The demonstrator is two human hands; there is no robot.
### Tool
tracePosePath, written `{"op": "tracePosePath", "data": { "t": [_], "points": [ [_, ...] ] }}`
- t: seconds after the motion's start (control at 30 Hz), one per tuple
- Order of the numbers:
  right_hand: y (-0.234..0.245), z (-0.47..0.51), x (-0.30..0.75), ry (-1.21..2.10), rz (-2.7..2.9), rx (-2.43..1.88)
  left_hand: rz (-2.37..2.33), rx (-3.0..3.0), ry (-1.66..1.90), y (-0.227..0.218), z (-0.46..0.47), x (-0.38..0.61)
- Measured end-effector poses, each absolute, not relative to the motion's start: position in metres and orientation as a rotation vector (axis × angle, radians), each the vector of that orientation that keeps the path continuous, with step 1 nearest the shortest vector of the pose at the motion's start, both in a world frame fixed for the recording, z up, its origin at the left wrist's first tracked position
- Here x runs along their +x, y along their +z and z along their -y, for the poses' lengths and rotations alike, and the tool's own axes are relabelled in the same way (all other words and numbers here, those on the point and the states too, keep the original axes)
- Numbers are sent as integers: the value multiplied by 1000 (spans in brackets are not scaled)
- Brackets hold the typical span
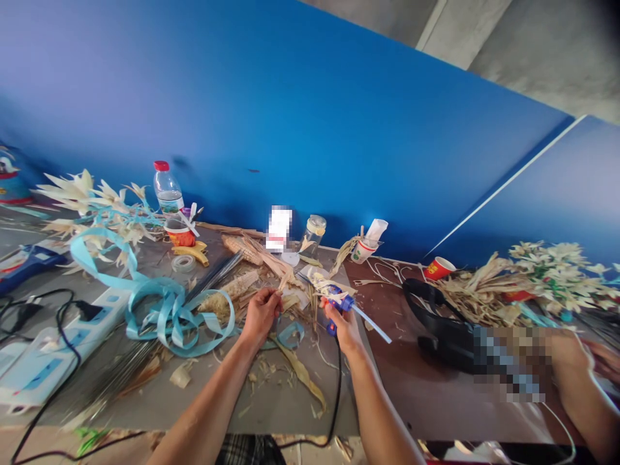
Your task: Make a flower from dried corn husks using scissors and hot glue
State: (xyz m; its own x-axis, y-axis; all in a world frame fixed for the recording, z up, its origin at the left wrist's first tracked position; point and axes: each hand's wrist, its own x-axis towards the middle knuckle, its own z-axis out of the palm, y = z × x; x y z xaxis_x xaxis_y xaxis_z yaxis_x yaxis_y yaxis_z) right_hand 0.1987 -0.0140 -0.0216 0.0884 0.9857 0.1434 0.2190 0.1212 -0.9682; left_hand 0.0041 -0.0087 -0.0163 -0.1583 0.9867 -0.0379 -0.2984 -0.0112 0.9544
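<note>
My right hand (343, 324) is wrapped round a blue hot glue gun (345, 302). A translucent glue stick (372, 324) juts from its back, and a black cord hangs down from the grip. Pale husk pieces lie about its front end, so the nozzle is hard to make out. To the left, my left hand (263, 313) is closed in a pinch on a thin pale husk strip (285, 281), partly hidden by the fingers. Between and below the hands are a light blue ribbon loop (291, 335) and a long dried husk (303, 374).
Blue ribbon (159, 316), wires (113, 374) and a power strip (53, 355) lie left. Behind stand a water bottle (168, 190), a red cup (179, 234), a jar (314, 232) and a white cup (363, 250). Another person's arm (576, 368) reaches in beside a black object (443, 332).
</note>
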Motion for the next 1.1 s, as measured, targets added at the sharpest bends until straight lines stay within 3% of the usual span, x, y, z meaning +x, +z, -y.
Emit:
{"op": "tracePosePath", "data": {
  "t": [0.2, 0.57, 0.73, 0.93, 1.1],
  "points": [
    [-24, 1, 216, 237, 1412, -1948, -1059, 903, 1468, -13, 10, 5],
    [-29, 2, 221, 297, 1517, -2375, -1027, 962, 1501, -6, 15, 3],
    [-22, 7, 222, 310, 1569, -2333, -1013, 920, 1517, -10, 13, 3],
    [-2, 19, 218, 56, 1442, -2042, -966, 931, 1523, -19, 10, 3],
    [11, 9, 180, 764, 1585, -1425, -905, 850, 1487, -16, 11, 3]
  ]
}}
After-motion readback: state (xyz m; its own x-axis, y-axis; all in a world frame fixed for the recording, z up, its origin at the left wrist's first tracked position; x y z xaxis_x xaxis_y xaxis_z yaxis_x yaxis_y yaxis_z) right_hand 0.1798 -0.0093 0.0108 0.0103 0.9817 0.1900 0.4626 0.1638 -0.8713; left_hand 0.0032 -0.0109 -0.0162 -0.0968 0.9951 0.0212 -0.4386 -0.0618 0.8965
